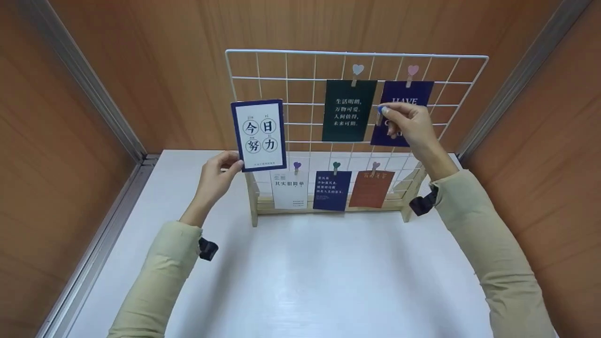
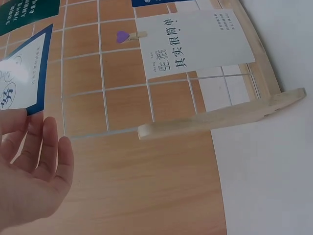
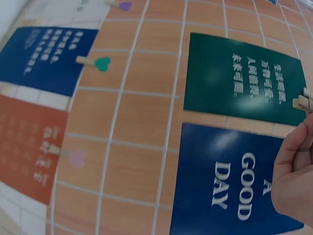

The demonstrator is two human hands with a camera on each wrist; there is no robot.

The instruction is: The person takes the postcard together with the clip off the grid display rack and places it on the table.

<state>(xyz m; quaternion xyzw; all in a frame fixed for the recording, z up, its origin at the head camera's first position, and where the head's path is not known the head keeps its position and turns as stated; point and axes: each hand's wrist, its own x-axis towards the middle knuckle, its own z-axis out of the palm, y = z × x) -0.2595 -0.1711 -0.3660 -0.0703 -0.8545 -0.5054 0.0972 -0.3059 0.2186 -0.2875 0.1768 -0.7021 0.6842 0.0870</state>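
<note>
Presently, a rectangular white card with a navy-blue border and four circled black characters (image 1: pixel 259 134) was located left of centre in the head view, in front of the left section of a white wire grid panel (image 1: pixel 281 51). The left hand (image 1: pixel 217 174) gripped this card at its lower-left corner, between thumb and fingers. Whether the card contacted the wires could not be determined.

The right hand (image 1: pixel 413 126), right of centre, pinched a small wooden clip with a blue ornament (image 1: pixel 379 117) between its fingertips. The ornament's outline was partly hidden by the fingers. This hand was positioned in front of a navy-blue card with white lettering (image 1: pixel 396 94), covering part of its text.

At upper centre, a dark green card with white characters (image 1: pixel 350 112) hung from a wooden clip with a white heart (image 1: pixel 358 70). At upper right, a wooden clip with a pink heart (image 1: pixel 413 70) secured the navy-blue card.

Below, at the centre of the frame, a lower row comprised a plain white card (image 1: pixel 288 195), a smaller blue card (image 1: pixel 332 190) and an orange-red card (image 1: pixel 370 190). A pale wooden stand (image 1: pixel 254 206) supported the panel on a white tabletop (image 1: pixel 291 272).
</note>
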